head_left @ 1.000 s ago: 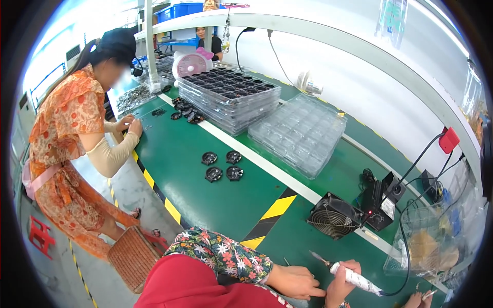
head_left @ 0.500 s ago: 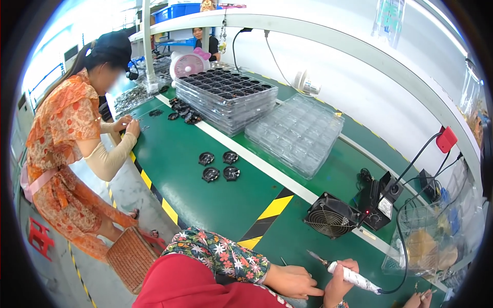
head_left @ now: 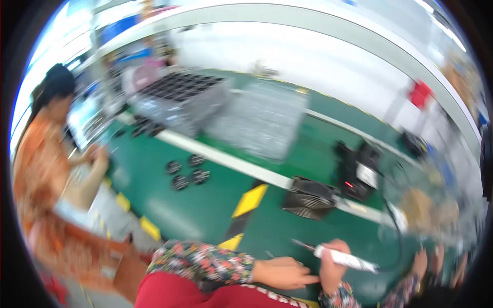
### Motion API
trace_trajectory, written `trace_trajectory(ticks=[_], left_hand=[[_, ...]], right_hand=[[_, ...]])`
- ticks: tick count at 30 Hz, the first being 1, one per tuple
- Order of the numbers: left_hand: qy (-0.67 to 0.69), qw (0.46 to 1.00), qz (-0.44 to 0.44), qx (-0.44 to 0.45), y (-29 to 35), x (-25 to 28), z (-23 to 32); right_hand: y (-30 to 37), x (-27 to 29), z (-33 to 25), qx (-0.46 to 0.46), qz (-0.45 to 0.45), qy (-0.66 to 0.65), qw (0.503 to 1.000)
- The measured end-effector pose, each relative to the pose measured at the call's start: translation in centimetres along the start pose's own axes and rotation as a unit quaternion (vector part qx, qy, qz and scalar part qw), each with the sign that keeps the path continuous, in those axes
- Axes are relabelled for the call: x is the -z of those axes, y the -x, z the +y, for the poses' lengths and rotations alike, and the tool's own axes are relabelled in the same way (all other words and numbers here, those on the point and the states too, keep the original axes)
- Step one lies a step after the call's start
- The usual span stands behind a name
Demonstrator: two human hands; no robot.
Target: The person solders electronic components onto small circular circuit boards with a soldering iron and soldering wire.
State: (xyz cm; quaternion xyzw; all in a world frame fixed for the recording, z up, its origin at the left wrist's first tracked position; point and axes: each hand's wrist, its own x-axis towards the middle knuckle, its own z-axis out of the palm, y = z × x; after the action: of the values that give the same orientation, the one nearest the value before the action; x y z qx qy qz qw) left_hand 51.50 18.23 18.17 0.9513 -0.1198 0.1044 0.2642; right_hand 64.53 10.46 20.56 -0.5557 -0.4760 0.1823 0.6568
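My right hand (head_left: 333,264) is wrapped round the white handle of a soldering iron (head_left: 346,260). The iron's bare metal tip points left above the green bench, and its black cord runs off to the right. Beside it, my left hand (head_left: 282,272) lies low near the bench with its fingers curled, the forefinger reaching toward my right hand. Whatever those fingers hold, if anything, is hidden. A thin dark stick-like thing (head_left: 269,254) shows just beyond the left hand. The picture is smeared by motion.
Ahead are a black square fan (head_left: 309,198) and a black soldering station (head_left: 361,172). Farther left lie several round black parts (head_left: 179,182), clear plastic trays (head_left: 257,120) and a tray stack (head_left: 179,102). A co-worker in orange (head_left: 49,169) works at left; other people's hands (head_left: 420,263) show lower right.
The whole view has swung, so the bench and its things sit farther left and the picture is blurred. More of other people's hands show at lower right. My grip on the soldering iron stays.
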Motion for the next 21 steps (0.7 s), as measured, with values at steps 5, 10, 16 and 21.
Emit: trace_trajectory(ticks=[5,10,16,21], left_hand=[[-0.082,0.996,-0.009,0.023,0.0,0.9,-0.2],[-0.038,0.999,0.01,-0.008,-2.0,1.4,-0.1],[-0.061,0.997,0.019,0.054,-1.8,1.4,1.2],[-0.047,0.998,0.018,0.043,-2.2,1.3,1.2]], right_hand=[[-1.6,0.4,0.8,0.004,-0.07,-0.009,0.998],[-2.2,1.0,0.5,0.029,-0.035,-0.017,0.999],[-1.8,0.5,0.9,0.04,-0.029,-0.065,0.997],[-1.6,0.8,0.9,0.047,-0.023,-0.043,0.998]])
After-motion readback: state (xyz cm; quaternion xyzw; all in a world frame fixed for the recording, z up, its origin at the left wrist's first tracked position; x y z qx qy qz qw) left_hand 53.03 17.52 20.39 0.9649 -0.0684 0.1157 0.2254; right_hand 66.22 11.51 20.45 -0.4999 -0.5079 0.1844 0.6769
